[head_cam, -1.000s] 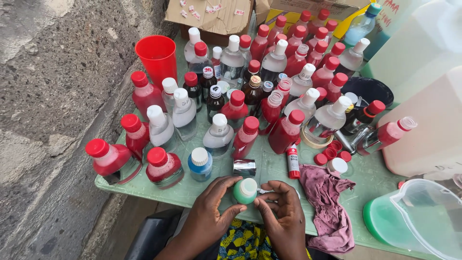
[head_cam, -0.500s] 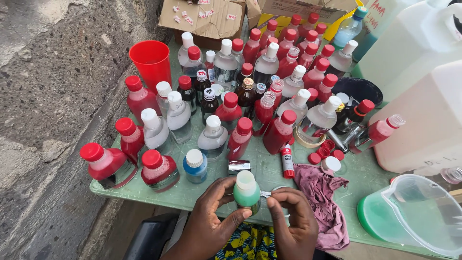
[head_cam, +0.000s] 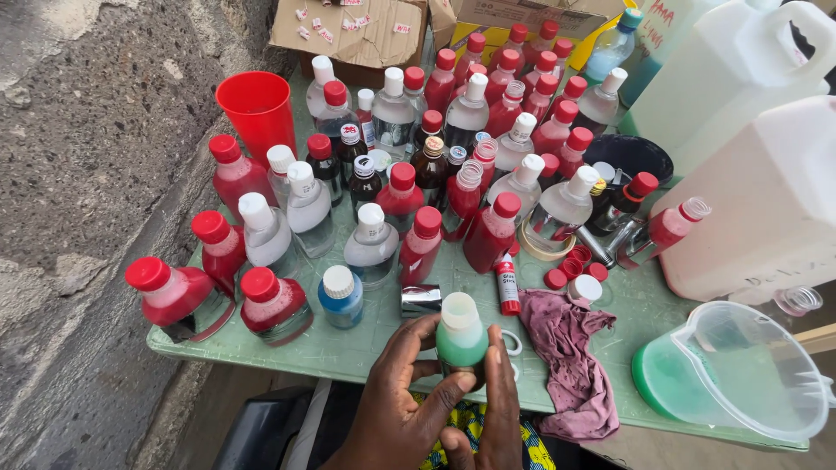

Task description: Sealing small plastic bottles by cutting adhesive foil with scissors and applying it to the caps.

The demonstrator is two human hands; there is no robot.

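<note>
- Left hand (head_cam: 402, 405) curls its fingers round the green bottle (head_cam: 461, 335), thumb reaching across the lower front; a second ago the same hand gripped it lower down, near the table's (head_cam: 366, 352) edge.
- Right hand (head_cam: 498, 409) presses its fingers flat against the bottle's right side, pinching it against the left; half a second ago it held off a little to the right.
- Bottle now stands upright between both hands, raised higher than before, its pale cap (head_cam: 458, 309) on top.
- Just behind the left hand lies a small metal clip-like piece (head_cam: 421, 300); further back left stands a blue bottle (head_cam: 340, 296).
- Just right of the right hand lies a purple rag (head_cam: 575, 361), with a glue stick (head_cam: 507, 285) beyond the fingertips.
- Well to the right sits a clear jug (head_cam: 740, 370) with green liquid.
- Beyond both hands crowd red-capped bottles (head_cam: 492, 231) and a red cup (head_cam: 257, 113), placed as before.
</note>
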